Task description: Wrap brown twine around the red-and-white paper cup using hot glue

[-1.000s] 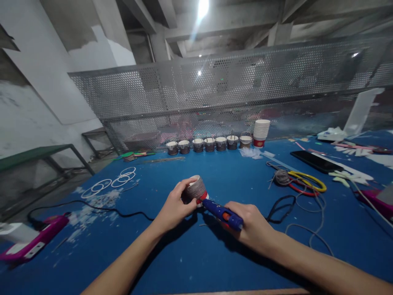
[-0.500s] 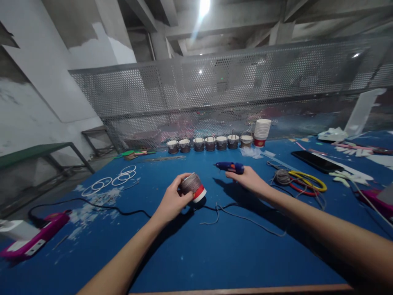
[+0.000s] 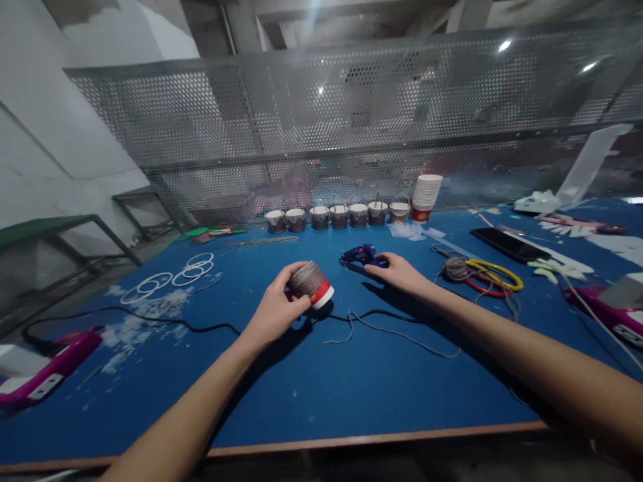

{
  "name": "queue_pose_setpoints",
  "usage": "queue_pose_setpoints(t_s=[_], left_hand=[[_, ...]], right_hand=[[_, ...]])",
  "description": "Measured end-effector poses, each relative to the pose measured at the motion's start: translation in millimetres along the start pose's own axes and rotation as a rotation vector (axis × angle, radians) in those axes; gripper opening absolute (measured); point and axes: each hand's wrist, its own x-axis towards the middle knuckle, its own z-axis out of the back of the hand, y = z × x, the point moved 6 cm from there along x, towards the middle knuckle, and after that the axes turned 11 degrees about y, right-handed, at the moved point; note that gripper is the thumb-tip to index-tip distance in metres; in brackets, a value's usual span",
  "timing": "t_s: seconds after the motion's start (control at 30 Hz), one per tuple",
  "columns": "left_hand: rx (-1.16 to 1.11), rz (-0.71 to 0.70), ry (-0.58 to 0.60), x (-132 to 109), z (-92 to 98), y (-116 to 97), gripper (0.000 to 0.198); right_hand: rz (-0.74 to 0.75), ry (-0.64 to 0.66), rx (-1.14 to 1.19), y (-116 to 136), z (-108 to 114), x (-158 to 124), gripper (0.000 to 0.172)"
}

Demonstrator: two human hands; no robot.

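Note:
My left hand (image 3: 277,306) grips a paper cup (image 3: 310,281) tilted on its side above the table. Grey-brown yarn is wound round most of the cup; a red band and a white edge stay bare at the lower right end. Off to the right, my right hand (image 3: 396,272) has its fingers round the handle of a dark blue glue gun (image 3: 360,254), low over the table with its nozzle pointing left. Whether the gun touches the table I cannot tell. A loose strand of grey yarn (image 3: 399,341) trails across the blue table (image 3: 311,395) below both hands.
At the back stand several yarn-wrapped cups (image 3: 339,217) in a row, beside a stack of paper cups (image 3: 426,197). White rings (image 3: 193,270) lie left. A yarn ball (image 3: 456,269), yellow ring (image 3: 502,274) and phone (image 3: 510,245) lie right. A black cord (image 3: 185,325) crosses the table.
My right hand has brought the glue gun down and slightly left, turning it toward the table. The left hand still holds the cup tilted. The head view has dipped.

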Motion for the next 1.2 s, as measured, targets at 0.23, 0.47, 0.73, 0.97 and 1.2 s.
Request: queue_pose_setpoints(t_s=[0.23, 0.47, 0.73, 0.97, 1.2], left_hand=[[0.002, 0.021, -0.029, -1, 1.2, -4, 0.057], [0.027, 0.009, -0.023, -2, -1.2, -5, 0.056], [-0.039, 0.022, 0.069, -3, -3.9, -4, 0.059], [-0.055, 0.060, 0.157, -8, -10.2, -9, 0.064], [-0.094, 0.082, 0.183, -10, -15.4, -12, 0.062]], right_hand=[[0.448, 0.034, -0.244, 82, -12, -73, 0.013], [0.491, 0.412, -0.526, 117, -79, -86, 0.014], [0.429, 0.357, -0.207, 104, -71, -79, 0.015], [0.280, 0.227, 0.232, 97, -47, -71, 0.009], [0.324, 0.107, 0.223, 101, -42, -68, 0.013]])
